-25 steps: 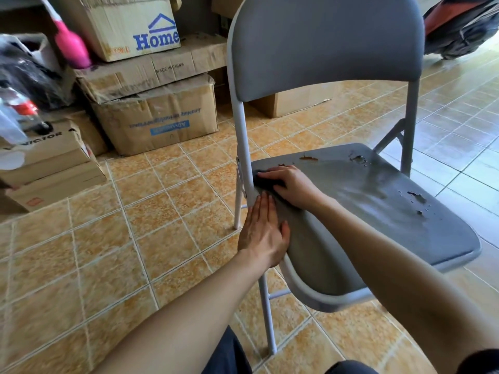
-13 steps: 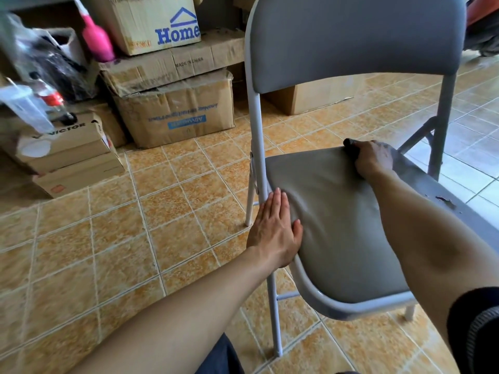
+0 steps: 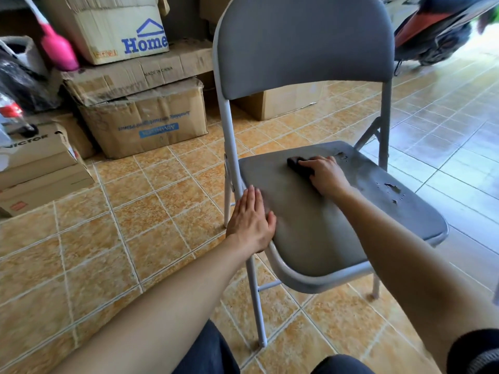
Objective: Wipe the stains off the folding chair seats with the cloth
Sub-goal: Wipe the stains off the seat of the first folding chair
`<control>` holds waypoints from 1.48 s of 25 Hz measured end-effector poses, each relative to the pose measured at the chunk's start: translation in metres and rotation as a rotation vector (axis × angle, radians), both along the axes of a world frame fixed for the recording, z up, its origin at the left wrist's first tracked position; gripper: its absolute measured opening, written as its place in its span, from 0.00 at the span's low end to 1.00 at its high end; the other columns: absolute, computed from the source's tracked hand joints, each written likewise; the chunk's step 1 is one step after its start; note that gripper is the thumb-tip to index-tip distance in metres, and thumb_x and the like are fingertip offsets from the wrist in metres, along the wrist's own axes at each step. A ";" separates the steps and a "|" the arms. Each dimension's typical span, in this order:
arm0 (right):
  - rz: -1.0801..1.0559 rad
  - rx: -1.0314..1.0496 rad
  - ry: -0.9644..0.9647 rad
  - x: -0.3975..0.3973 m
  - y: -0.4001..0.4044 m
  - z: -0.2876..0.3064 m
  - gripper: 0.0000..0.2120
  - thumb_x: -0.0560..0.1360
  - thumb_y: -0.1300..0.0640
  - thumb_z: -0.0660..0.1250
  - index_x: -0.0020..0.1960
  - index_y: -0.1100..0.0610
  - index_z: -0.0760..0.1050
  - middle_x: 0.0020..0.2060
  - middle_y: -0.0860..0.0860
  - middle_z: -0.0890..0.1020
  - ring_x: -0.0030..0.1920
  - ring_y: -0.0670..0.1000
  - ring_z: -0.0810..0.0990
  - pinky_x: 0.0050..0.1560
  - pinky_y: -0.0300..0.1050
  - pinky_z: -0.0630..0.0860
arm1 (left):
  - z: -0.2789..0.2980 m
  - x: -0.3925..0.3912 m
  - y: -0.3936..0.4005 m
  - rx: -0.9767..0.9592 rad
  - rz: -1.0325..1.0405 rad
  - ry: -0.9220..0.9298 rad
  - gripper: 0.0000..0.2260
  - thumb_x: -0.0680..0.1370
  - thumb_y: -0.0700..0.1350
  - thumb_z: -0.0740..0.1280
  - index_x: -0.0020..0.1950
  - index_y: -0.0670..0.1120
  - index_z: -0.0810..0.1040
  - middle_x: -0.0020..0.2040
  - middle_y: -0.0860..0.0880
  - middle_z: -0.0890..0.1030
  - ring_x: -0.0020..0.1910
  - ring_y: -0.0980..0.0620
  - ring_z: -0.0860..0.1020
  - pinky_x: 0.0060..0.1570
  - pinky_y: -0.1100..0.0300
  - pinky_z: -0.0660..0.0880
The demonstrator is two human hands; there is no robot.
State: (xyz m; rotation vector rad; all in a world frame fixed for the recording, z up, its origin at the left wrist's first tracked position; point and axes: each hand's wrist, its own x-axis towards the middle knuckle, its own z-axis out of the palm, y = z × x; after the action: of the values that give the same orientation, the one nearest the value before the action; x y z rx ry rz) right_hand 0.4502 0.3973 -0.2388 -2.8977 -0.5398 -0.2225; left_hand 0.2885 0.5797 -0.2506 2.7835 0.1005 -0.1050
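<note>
A grey folding chair stands on the tiled floor, its padded seat facing me. My right hand presses a dark cloth onto the back part of the seat, fingers curled over it. Flat on the seat's left edge lies my left hand, fingers straight. Worn, stained patches mark the right side of the seat, and a smaller patch sits near the back edge. The left half of the seat looks matt and even.
Stacked cardboard boxes stand behind the chair to the left, with a pink bottle-like object leaning on them. A motor scooter is parked at the back right. Open tiled floor lies to the left.
My right hand with the cloth swept from the seat's left rear to its right rear, then back toward the middle. The left hand stayed on the seat edge. The camera shifted.
</note>
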 end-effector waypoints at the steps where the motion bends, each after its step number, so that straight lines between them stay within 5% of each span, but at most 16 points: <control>1: -0.117 0.015 0.014 0.001 -0.026 0.002 0.24 0.76 0.65 0.60 0.69 0.49 0.72 0.66 0.55 0.76 0.62 0.61 0.71 0.64 0.53 0.69 | 0.001 -0.001 -0.001 -0.006 0.004 0.024 0.31 0.81 0.54 0.47 0.79 0.40 0.42 0.80 0.42 0.41 0.80 0.48 0.41 0.78 0.55 0.40; 3: -0.201 0.077 0.030 -0.013 -0.047 0.006 0.24 0.74 0.64 0.61 0.68 0.48 0.73 0.64 0.56 0.78 0.60 0.62 0.74 0.62 0.52 0.71 | 0.007 -0.001 -0.001 -0.028 0.007 0.076 0.31 0.82 0.54 0.47 0.79 0.39 0.40 0.80 0.42 0.39 0.79 0.47 0.40 0.78 0.56 0.39; 10: 0.178 0.044 0.031 -0.135 -0.023 0.019 0.24 0.76 0.62 0.63 0.69 0.45 0.72 0.66 0.50 0.76 0.57 0.58 0.74 0.59 0.49 0.70 | 0.027 0.036 -0.015 -0.039 -0.101 0.013 0.30 0.81 0.53 0.46 0.79 0.41 0.40 0.80 0.44 0.39 0.79 0.49 0.40 0.77 0.55 0.40; 14: -0.059 -0.026 -0.061 -0.101 -0.097 0.012 0.21 0.78 0.60 0.60 0.68 0.44 0.72 0.63 0.52 0.77 0.55 0.59 0.71 0.58 0.50 0.70 | 0.024 0.065 -0.019 0.044 -0.164 0.031 0.30 0.82 0.53 0.45 0.79 0.41 0.40 0.80 0.44 0.40 0.79 0.49 0.40 0.77 0.55 0.40; 18: -0.561 0.035 -0.053 -0.084 -0.175 0.017 0.22 0.77 0.64 0.56 0.66 0.48 0.73 0.60 0.60 0.76 0.58 0.66 0.70 0.58 0.54 0.69 | 0.010 0.091 -0.011 0.083 -0.147 0.010 0.30 0.82 0.54 0.46 0.79 0.41 0.42 0.80 0.44 0.42 0.80 0.49 0.42 0.78 0.53 0.41; 22: -0.680 0.202 0.013 -0.052 -0.141 0.017 0.14 0.67 0.64 0.54 0.41 0.51 0.75 0.47 0.61 0.80 0.53 0.66 0.74 0.45 0.50 0.65 | 0.000 0.105 -0.006 0.111 -0.147 -0.019 0.31 0.81 0.55 0.47 0.79 0.41 0.45 0.81 0.44 0.45 0.80 0.49 0.44 0.78 0.52 0.42; 24: -0.634 0.282 0.012 -0.035 -0.106 0.014 0.13 0.66 0.64 0.57 0.37 0.49 0.76 0.48 0.58 0.82 0.52 0.64 0.77 0.46 0.49 0.69 | -0.003 0.105 -0.007 0.120 -0.150 -0.019 0.31 0.80 0.55 0.47 0.79 0.41 0.45 0.81 0.44 0.46 0.80 0.49 0.44 0.78 0.52 0.42; 27: -0.369 0.286 0.005 -0.035 -0.041 0.014 0.20 0.70 0.66 0.61 0.54 0.48 0.82 0.57 0.55 0.83 0.57 0.60 0.80 0.57 0.47 0.74 | -0.004 0.104 -0.008 0.106 -0.146 -0.027 0.31 0.80 0.55 0.47 0.79 0.41 0.45 0.81 0.45 0.46 0.80 0.50 0.44 0.78 0.53 0.42; 31: 0.021 0.063 0.012 -0.033 -0.018 0.005 0.25 0.73 0.63 0.64 0.69 0.49 0.73 0.64 0.55 0.78 0.62 0.61 0.75 0.64 0.52 0.71 | -0.003 0.101 -0.009 0.075 -0.137 -0.036 0.31 0.80 0.55 0.47 0.80 0.42 0.45 0.81 0.46 0.46 0.80 0.50 0.44 0.78 0.53 0.42; 37: -0.463 0.015 -0.038 0.017 -0.104 0.007 0.18 0.78 0.63 0.56 0.62 0.51 0.76 0.57 0.60 0.77 0.58 0.65 0.69 0.54 0.54 0.72 | -0.001 0.102 -0.008 0.072 -0.135 -0.064 0.31 0.80 0.54 0.47 0.80 0.42 0.45 0.81 0.46 0.46 0.80 0.50 0.45 0.78 0.53 0.41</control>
State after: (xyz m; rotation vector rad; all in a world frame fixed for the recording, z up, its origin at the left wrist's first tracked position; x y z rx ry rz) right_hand 0.4676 0.2930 -0.2321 -2.9649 0.1374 -0.3417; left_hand 0.3901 0.5715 -0.2517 2.8607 -0.1020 -0.0472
